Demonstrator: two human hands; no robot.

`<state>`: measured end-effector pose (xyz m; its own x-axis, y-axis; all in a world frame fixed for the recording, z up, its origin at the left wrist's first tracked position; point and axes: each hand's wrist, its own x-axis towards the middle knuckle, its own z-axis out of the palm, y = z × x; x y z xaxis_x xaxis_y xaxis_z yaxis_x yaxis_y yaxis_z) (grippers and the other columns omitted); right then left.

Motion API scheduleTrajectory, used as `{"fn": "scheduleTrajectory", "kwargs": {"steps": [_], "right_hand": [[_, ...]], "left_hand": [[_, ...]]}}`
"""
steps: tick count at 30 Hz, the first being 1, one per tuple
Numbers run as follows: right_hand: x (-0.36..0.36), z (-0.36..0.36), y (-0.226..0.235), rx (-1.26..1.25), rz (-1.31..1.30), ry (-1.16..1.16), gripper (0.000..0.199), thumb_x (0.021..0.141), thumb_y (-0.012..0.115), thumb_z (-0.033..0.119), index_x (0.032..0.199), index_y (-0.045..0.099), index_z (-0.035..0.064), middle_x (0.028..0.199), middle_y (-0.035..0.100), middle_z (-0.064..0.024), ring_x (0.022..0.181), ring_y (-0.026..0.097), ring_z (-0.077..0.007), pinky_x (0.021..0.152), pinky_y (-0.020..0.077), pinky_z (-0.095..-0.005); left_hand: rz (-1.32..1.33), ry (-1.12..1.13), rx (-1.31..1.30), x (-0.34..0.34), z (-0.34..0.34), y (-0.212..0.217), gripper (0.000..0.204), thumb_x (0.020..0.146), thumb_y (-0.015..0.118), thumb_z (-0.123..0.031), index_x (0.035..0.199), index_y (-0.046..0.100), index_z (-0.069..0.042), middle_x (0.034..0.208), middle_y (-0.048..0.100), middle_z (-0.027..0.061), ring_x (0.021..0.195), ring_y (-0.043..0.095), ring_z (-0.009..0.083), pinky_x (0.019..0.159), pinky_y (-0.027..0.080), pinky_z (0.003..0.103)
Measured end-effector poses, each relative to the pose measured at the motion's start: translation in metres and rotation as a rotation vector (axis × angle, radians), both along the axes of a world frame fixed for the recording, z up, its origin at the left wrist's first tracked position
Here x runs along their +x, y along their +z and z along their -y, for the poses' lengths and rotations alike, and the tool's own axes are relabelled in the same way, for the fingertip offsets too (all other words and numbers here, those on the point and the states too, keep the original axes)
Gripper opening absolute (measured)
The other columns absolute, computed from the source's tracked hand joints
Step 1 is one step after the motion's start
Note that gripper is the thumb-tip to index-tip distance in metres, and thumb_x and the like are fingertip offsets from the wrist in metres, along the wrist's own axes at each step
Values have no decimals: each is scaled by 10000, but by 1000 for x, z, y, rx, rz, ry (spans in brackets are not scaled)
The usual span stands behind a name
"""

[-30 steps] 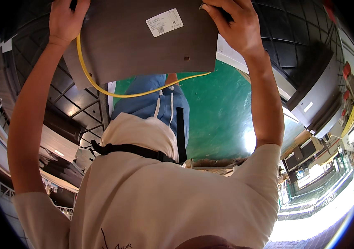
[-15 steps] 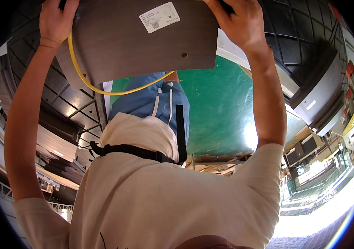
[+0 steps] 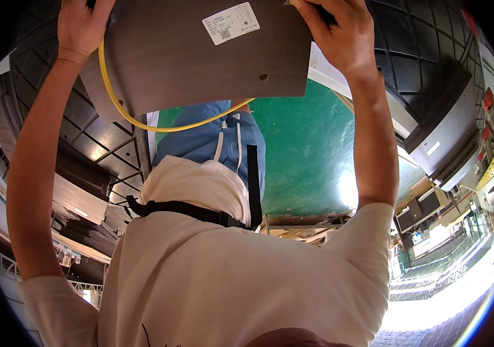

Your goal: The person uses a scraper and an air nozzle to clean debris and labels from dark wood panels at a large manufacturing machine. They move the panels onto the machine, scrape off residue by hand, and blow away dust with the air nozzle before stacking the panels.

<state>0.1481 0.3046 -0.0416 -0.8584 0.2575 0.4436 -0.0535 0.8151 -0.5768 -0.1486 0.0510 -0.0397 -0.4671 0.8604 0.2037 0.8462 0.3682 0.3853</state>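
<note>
Head view, brown panel (image 3: 201, 66), labelled face toward camera, long axis unclear

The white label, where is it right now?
In the head view, the white label is near the middle of the top edge, on the dark brown panel, between the left hand and the right hand, nearer the right.

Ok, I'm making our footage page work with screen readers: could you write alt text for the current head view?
Seen from above, a person's left hand and right hand are at opposite sides of a dark brown panel bearing a white label. A yellow cord loops below the panel's lower edge, with a green floor beyond.
</note>
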Motion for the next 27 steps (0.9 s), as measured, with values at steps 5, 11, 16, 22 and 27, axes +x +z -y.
{"fn": "scheduleTrajectory", "kwargs": {"steps": [5, 11, 16, 22, 27], "right_hand": [[-1, 3, 2, -26, -3, -13, 167, 795, 822, -12, 935, 737, 18, 934, 643, -116, 852, 647, -312, 741, 523, -389], [53, 40, 26, -262, 174, -291, 152, 902, 764, 32, 1054, 755, 39, 966, 683, -97, 840, 692, -197, 728, 544, -311], [89, 140, 66, -992, 459, -516, 151, 937, 730, 9, 1087, 716, -3, 1039, 647, -56, 923, 666, -139, 814, 543, -277], [56, 233, 60, -1768, 396, -567, 201, 1011, 659, 53, 1195, 665, -28, 1233, 653, -106, 1086, 649, -165, 828, 593, -312], [19, 211, 80, -1833, 350, -665, 233, 1075, 547, 150, 1227, 578, -24, 1188, 672, -150, 1128, 674, -238, 859, 601, -386]], "left_hand": [[14, -32, 31, -7, 3, -5, 459, 990, 616, -168, 1396, 565, 39, 1421, 595, 258, 1321, 570, 406, 1122, 436, 409], [217, 48, -37, 6, -7, 12, 543, 936, 708, -144, 1422, 543, 32, 1415, 593, 251, 1309, 581, 382, 1109, 446, 403], [117, -105, -139, -38, -18, 7, 624, 910, 766, -181, 1446, 524, 27, 1402, 599, 257, 1268, 610, 384, 1067, 482, 412], [399, -71, -197, -104, -36, 19, 599, 914, 723, -191, 1437, 521, 18, 1183, 681, 204, 988, 698, 271, 845, 556, 373], [373, 11, -104, -101, 23, 34, 605, 839, 703, -151, 1388, 521, 26, 1210, 657, 249, 1087, 666, 406, 920, 538, 432]]}}
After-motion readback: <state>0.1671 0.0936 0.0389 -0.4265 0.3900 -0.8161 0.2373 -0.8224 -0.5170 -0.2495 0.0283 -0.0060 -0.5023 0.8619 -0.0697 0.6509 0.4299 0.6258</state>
